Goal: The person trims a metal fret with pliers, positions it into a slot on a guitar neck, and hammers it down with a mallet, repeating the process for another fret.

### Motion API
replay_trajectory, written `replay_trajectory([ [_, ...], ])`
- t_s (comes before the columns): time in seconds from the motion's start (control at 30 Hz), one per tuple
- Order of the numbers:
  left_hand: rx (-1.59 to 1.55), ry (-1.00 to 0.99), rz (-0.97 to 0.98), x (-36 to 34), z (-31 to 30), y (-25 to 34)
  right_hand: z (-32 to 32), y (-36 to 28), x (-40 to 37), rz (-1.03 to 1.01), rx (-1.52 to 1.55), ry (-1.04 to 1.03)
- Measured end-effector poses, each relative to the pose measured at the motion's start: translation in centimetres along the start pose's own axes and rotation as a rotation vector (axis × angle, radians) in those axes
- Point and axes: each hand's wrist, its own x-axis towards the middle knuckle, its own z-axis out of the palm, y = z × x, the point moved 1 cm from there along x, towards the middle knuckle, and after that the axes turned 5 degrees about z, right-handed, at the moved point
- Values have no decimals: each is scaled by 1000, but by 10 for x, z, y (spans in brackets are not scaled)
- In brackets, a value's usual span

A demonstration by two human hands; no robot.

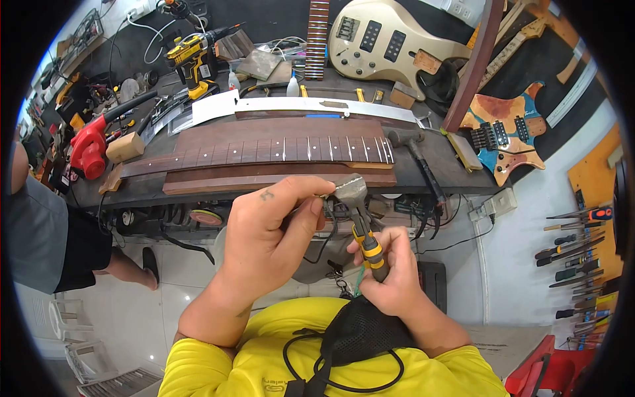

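Just on the near side of the long dark wooden fretboard (264, 151) with its pale dot markers, the person in yellow is holding a pair of steel nippers (350, 192) with yellow-and-black handles, head up, in front of the chest. The right hand (393, 281) is wrapping closed around the handles, low on the grip. The left hand (268, 235) is reaching across, thumb and forefinger pinched together against the broad steel head. I cannot tell whether some small piece is sitting between them.

To my eye this is going best with the right hand gripping firm and level, and the left fingertips clear of the cutting edge.

At the fretboard's right end a black-handled hammer (417, 162) is lying. Beyond its left half a yellow cordless drill (193, 61) is standing. Past its left end another person in a grey top (36, 231) is standing.
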Motion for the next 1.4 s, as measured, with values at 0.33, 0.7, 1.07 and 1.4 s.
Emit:
replay_trajectory([
  [0.33, -1223, -206, -372, 12, 22, -41, -10, -7, 11, 310, -34, -358],
  [0.7, -1581, -464, -263, 3, 54, -50, 2, 14, 1, 267, 283, -497],
  [1.07, -1494, -434, -350, -2, 53, -55, 7, 17, -1, 281, 384, -498],
  [1.4, -1357, 195, -689, 0, 31, -37, 0, 10, 7, 335, 247, -382],
])
